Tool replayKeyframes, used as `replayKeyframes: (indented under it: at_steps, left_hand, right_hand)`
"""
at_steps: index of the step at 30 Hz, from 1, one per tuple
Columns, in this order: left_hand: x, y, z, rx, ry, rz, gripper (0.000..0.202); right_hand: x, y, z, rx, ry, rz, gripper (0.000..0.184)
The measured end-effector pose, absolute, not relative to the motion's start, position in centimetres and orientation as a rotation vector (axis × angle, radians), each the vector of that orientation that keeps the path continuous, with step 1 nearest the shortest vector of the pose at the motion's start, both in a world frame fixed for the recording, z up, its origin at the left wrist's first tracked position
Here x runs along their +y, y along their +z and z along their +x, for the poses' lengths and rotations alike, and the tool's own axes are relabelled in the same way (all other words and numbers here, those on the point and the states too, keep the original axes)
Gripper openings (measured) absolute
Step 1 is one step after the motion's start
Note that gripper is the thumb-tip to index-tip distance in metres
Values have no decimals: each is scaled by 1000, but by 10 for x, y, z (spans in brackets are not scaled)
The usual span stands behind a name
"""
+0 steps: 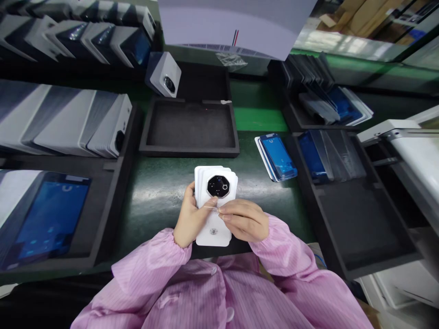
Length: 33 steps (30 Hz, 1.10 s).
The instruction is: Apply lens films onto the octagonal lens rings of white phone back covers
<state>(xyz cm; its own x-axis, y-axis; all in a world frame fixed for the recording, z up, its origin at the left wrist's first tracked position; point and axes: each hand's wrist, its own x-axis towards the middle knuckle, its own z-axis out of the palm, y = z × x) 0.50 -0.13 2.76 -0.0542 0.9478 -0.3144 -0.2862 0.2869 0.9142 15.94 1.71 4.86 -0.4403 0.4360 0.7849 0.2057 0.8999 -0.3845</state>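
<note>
A small stack of white phone back covers (215, 201) with a black octagonal camera plate is held over the green mat (161, 192). My left hand (190, 218) grips the stack from its left side, thumb on the top cover. My right hand (243, 220) lies across the lower part of the stack, its thumb and forefinger pinched on a thin clear film tab at the cover's middle. Both wrists wear pink striped sleeves.
An empty black foam tray (189, 151) lies just beyond the hands. Blue-filmed phone frames (277, 156) lie to the right, beside a black tray (356, 228) with more. Rows of white covers (68, 121) fill trays at left. A white machine (411, 155) stands at right.
</note>
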Motion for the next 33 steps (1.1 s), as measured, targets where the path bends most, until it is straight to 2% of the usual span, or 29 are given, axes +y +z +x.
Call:
replayKeyframes:
  at_steps: [19,23,27,30,33]
  left_hand:
    - [-1,27,5,1204,1186,755,56]
    - [-1,28,5,1209,1184,741,56]
    - [-1,31,6,1177,1148,635,58]
    - [-2,34,7,1146,1121,601,60]
    - [-3,34,8,1122,1099,612,59]
  right_hand:
    - [16,50,159,-2058,277,-463,28]
    - [16,50,158,-2071,258,-474,37]
    - [22,51,161,-1951,190,-933,58]
    - [31,52,167,-1894,407,-1221,72]
    - [39,51,174,-1917,689,-1240,58]
